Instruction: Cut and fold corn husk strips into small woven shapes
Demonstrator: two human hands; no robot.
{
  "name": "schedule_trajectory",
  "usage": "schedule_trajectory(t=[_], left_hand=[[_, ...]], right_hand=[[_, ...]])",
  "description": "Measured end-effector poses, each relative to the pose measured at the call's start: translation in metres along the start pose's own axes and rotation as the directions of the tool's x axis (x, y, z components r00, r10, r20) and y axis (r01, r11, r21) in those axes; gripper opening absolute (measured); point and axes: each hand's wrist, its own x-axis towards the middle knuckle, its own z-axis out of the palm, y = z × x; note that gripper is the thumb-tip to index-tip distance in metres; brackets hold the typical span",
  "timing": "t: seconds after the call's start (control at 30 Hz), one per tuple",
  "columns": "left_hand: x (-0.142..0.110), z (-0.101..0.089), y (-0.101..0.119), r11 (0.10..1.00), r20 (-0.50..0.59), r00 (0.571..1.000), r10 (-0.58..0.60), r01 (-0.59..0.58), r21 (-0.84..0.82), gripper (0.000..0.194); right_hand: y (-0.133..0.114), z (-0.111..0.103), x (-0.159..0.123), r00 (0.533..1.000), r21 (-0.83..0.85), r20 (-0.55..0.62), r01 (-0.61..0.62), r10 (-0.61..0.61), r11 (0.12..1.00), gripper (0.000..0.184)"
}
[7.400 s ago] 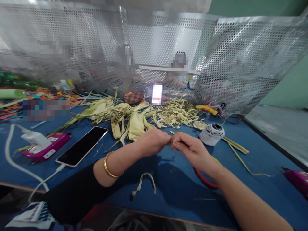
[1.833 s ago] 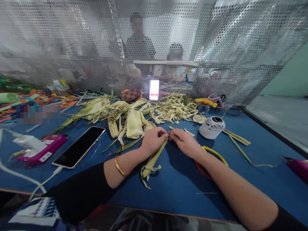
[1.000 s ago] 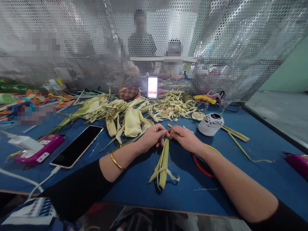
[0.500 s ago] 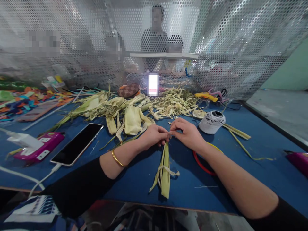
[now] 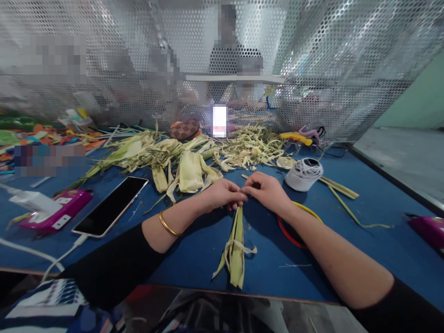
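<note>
A bundle of pale green corn husk (image 5: 237, 261) hangs down toward the table's front edge, with a loose strip across its middle. Its upper end is in the closed fingers of my left hand (image 5: 226, 194), which hide it. My right hand (image 5: 266, 188) is closed in a pinch with its fingertips touching those of the left; whatever is between them is too small to make out. Just right of that hand stands a ball of white yarn (image 5: 304, 175). Under my right forearm lies a red and yellow ring (image 5: 287, 235), partly covered.
Corn husks (image 5: 190, 171) and shredded husk strips (image 5: 253, 148) are heaped along the back. To the left lie a phone (image 5: 111, 207) on a cable and a purple power strip (image 5: 57, 215). A perforated metal screen (image 5: 138, 92) closes off the back, with people behind it.
My hands stay together over the top of the husk bundle, with their fingertips drawn slightly closer. The bundle's lower end has shifted slightly. The view has tilted a little.
</note>
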Motion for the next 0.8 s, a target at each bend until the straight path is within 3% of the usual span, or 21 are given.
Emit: schedule_trajectory(t=[0.13,0.3,0.5,0.57,0.67,0.73,0.8], left_hand=[[0.001,0.006,0.0,1.0,-0.043,0.999,-0.003,0.003,0.011,0.018],[0.0,0.007,0.0,1.0,-0.045,0.999,0.013,-0.014,-0.014,0.016],[-0.001,0.003,-0.001,0.995,-0.024,0.999,0.03,-0.032,-0.098,0.017],[-0.001,0.003,-0.002,0.992,-0.031,0.999,0.039,-0.042,-0.117,0.017],[-0.001,0.002,-0.002,0.989,-0.039,0.999,0.033,-0.039,-0.141,0.017],[0.0,0.002,-0.003,0.988,-0.042,0.998,0.036,-0.042,-0.147,0.017],[0.001,0.002,-0.004,0.988,-0.042,0.998,0.046,-0.051,-0.145,0.018]], right_hand=[[0.002,0.003,0.001,0.99,0.155,0.067,-0.13,0.121,0.979,0.018],[-0.003,0.002,0.0,0.973,0.413,0.135,-0.227,0.187,0.882,0.025],[-0.006,-0.011,0.003,0.965,0.638,0.002,-0.203,0.263,0.743,0.028],[-0.002,-0.016,0.004,0.964,0.553,-0.066,-0.18,0.258,0.813,0.026],[0.001,-0.022,0.004,0.962,0.209,-0.189,-0.156,0.197,0.965,0.02],[0.0,-0.025,0.003,0.959,0.031,-0.24,-0.148,0.151,0.988,0.026],[-0.002,-0.026,0.002,0.968,-0.017,-0.214,-0.138,0.131,0.99,0.031]])
